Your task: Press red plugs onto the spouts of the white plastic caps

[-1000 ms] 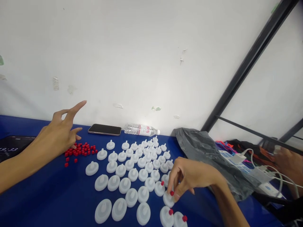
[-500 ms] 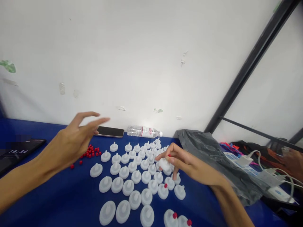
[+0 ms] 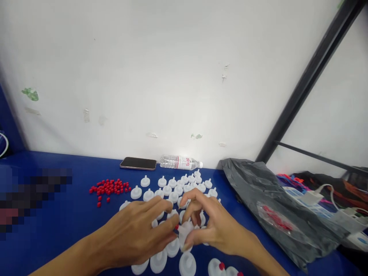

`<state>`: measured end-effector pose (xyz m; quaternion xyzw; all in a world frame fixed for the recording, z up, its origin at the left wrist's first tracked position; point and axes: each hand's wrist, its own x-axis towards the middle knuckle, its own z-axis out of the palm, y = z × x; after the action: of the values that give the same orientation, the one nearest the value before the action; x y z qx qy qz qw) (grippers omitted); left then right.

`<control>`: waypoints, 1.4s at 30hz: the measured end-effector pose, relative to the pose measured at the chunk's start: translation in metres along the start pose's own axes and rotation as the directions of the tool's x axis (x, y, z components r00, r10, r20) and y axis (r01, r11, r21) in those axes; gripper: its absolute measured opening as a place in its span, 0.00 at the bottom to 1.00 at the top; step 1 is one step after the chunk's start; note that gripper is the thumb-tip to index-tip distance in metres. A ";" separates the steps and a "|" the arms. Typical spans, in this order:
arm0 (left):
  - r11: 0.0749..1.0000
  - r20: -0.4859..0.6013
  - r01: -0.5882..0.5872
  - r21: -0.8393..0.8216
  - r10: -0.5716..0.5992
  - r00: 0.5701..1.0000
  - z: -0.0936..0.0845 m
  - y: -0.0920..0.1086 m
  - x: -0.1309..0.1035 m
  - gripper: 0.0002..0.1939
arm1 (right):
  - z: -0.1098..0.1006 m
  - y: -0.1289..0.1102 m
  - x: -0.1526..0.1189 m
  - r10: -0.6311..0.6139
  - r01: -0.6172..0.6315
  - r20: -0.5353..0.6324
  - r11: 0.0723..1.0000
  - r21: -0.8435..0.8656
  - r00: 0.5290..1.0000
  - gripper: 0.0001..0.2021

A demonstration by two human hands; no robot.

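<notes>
Rows of white round caps with short spouts (image 3: pixel 145 181) stand on the blue table (image 3: pixel 71 222). My right hand (image 3: pixel 211 224) grips one white cap (image 3: pixel 185 230), tilted so its spout points left. At that spout is a red piece (image 3: pixel 176 227), touched by the bent fingers of my left hand (image 3: pixel 143 230); its fingertips are partly hidden. Small red pieces (image 3: pixel 109 187) lie in a loose pile at the left. Two white caps near the front edge carry red tips (image 3: pixel 221 266).
Behind the caps lie a phone (image 3: pixel 138 163) and a clear bottle (image 3: pixel 179 162) by the wall. At the right, a grey plastic bag (image 3: pixel 258 188) holds up a clear packet of red pieces (image 3: pixel 277 218), beside a power strip (image 3: pixel 307 201) with cables.
My left hand has moved right and down from above the red pile to the cap in my right hand. My right hand has shifted slightly left and down, and the view has turned left.
</notes>
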<state>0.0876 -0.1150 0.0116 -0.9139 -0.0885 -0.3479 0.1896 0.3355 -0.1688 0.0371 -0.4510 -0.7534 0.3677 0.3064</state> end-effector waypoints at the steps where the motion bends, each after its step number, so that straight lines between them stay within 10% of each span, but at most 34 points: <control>1: 1.000 0.000 -0.010 -0.020 0.010 1.000 0.001 0.002 0.000 0.07 | 0.001 -0.001 0.000 -0.010 0.010 0.009 1.000 -0.004 1.000 0.32; 13: 0.999 0.082 0.031 -0.044 -0.027 0.996 0.002 0.008 0.002 0.06 | 0.011 -0.010 0.005 -0.176 0.170 -0.012 0.966 -0.193 0.984 0.18; 18: 0.939 0.079 0.183 -0.293 -0.167 0.983 -0.001 0.013 0.002 0.09 | 0.007 -0.008 0.005 -0.294 0.275 -0.008 0.904 -0.326 0.956 0.15; 21: 0.851 0.118 0.425 -0.308 -0.409 0.905 -0.017 -0.005 0.002 0.18 | -0.010 0.002 0.002 -0.417 0.290 -0.122 0.787 -0.545 0.901 0.13; 27: 0.589 0.180 0.790 0.173 -0.807 0.562 -0.040 -0.086 -0.018 0.23 | -0.039 0.007 -0.004 -0.423 0.106 -0.422 0.796 -0.596 0.802 0.09; 42: 0.566 0.324 0.811 0.147 -0.802 0.501 0.005 -0.141 -0.080 0.16 | -0.024 0.027 0.003 -0.500 0.257 -0.170 0.673 -0.694 0.849 0.06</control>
<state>-0.0099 0.0133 -0.0052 -0.8156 -0.5323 -0.2257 -0.0250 0.3653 -0.1509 0.0280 -0.4163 -0.8442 -0.0739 0.3294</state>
